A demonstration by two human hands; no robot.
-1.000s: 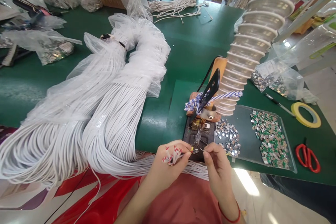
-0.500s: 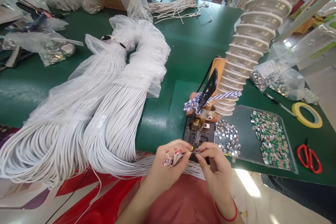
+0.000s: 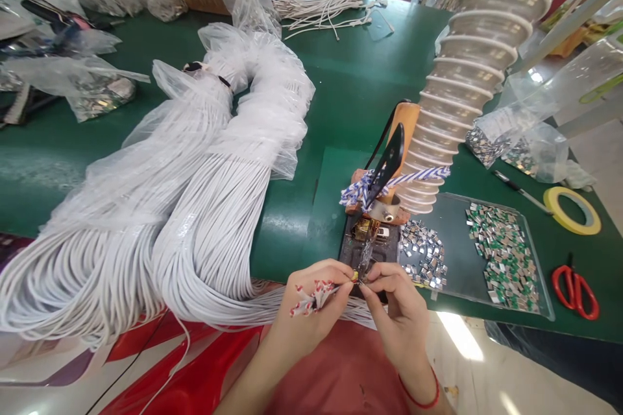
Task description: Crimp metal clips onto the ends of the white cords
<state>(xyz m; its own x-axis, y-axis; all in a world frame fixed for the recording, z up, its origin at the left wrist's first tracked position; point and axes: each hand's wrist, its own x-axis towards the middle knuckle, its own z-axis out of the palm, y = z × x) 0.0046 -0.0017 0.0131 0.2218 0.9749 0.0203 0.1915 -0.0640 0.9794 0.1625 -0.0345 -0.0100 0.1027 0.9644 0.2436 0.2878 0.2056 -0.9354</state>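
My left hand [image 3: 304, 331] is closed round several white cables, and their stripped ends with red and white wires [image 3: 314, 298] poke out over its back. Its thumb and forefinger pinch a cable end near a small yellow spot [image 3: 355, 276]. Close against those fingertips, my right hand [image 3: 402, 308] is closed in a pinch on something too small to make out. Both sets of fingertips meet at the front of a dark soldering stand [image 3: 353, 246]. Above it stands an orange-brown handle [image 3: 406, 130] tied with blue-and-white cord [image 3: 357, 191]. Loose metal connectors [image 3: 423, 256] lie just right of the stand.
Large bundles of white cable [image 3: 214, 227], partly in plastic, cover the left of the green table [image 3: 335, 97]. A ribbed clear hose [image 3: 452, 84] comes down behind the stand. To the right are a tray [image 3: 455, 240] of connector boards [image 3: 506, 259], yellow tape [image 3: 549, 198], a pen [image 3: 523, 191] and red scissors [image 3: 574, 292].
The cable ends over my left hand have spread and shifted slightly left. Both hands stay at nearly the same spot, fingertips together. The view has moved a little.
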